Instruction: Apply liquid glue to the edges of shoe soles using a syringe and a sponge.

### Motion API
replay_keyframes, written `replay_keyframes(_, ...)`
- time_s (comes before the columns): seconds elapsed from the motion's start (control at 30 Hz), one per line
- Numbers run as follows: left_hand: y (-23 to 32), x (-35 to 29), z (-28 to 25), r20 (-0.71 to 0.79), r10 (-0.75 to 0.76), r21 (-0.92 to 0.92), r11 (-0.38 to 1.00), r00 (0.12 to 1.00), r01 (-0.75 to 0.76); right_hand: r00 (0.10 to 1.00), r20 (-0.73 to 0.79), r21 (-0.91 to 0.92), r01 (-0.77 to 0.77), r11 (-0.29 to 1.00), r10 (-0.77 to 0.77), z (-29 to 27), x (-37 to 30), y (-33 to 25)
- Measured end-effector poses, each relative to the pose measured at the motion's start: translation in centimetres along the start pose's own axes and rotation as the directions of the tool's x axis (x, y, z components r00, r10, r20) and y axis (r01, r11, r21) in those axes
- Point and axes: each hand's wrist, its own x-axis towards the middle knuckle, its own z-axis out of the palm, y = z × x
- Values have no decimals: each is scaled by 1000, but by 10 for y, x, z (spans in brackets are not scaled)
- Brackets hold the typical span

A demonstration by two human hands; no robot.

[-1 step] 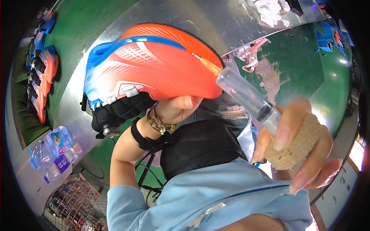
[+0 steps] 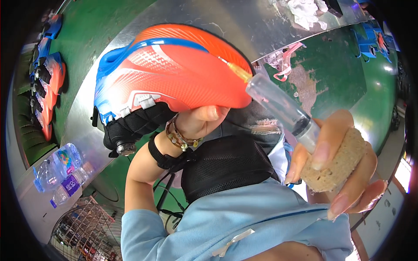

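Note:
An orange-red sports shoe [image 2: 174,80] with a blue band and black mesh top is tilted over in front of me, its orange sole facing up and away. My left hand [image 2: 201,119] grips it from below near the toe; the thumb shows and the other fingers are hidden. In my right hand [image 2: 333,139] is a clear syringe [image 2: 278,100] with a yellow-hubbed needle. Its needle tip is at the sole edge, by the front end of the blue band. That same hand also holds a tan, spongy block [image 2: 337,167] against the fingers.
A metal table [image 2: 191,17] lies beyond the shoe, with crumpled white paper [image 2: 305,13] on it. Pink straps [image 2: 285,63] hang near its edge. More shoes [image 2: 50,91] stand at far left. Plastic bottles [image 2: 58,163] lie at left, above a wire fan cage [image 2: 87,228].
The needle tip and syringe have shifted slightly to the right. The shoe has tipped up a little in my left hand. Both grips are the same.

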Motion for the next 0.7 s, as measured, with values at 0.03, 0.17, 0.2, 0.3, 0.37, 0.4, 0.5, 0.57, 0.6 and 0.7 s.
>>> replay_keyframes(0.03,3,5,8,-32,25,24,999,999,-24,1000,6,12,24,1000,-24,-2,1,2)
replay_keyframes(0.17,5,17,13,-48,75,110,991,996,-70,991,-136,-52,5,999,-12,0,-3,2)
replay_keyframes(0.2,5,19,14,-46,103,144,985,994,-95,990,-139,-48,4,999,-11,-3,-3,7)
replay_keyframes(0.3,9,28,6,-27,132,196,973,991,-124,985,19,-29,169,985,-169,-16,-1,20)
replay_keyframes(0.37,8,37,8,-21,111,186,977,994,-105,987,-20,-119,154,981,-157,-17,-2,15)
replay_keyframes(0.4,7,42,11,-29,140,191,973,990,-132,987,-26,-125,156,980,-160,-15,-3,12)
replay_keyframes(0.5,7,47,14,-67,192,192,965,979,-177,980,-144,-190,111,976,-139,-11,-6,12)
replay_keyframes(0.57,9,48,20,-98,217,189,962,971,-196,986,-54,-199,143,970,-157,-12,-5,16)
replay_keyframes(0.6,9,49,26,-162,265,196,953,950,-232,986,-53,-192,145,971,-158,-10,-5,21)
replay_keyframes(0.7,16,50,42,-293,253,175,962,922,-209,952,-98,-166,273,948,-291,-7,2,37)
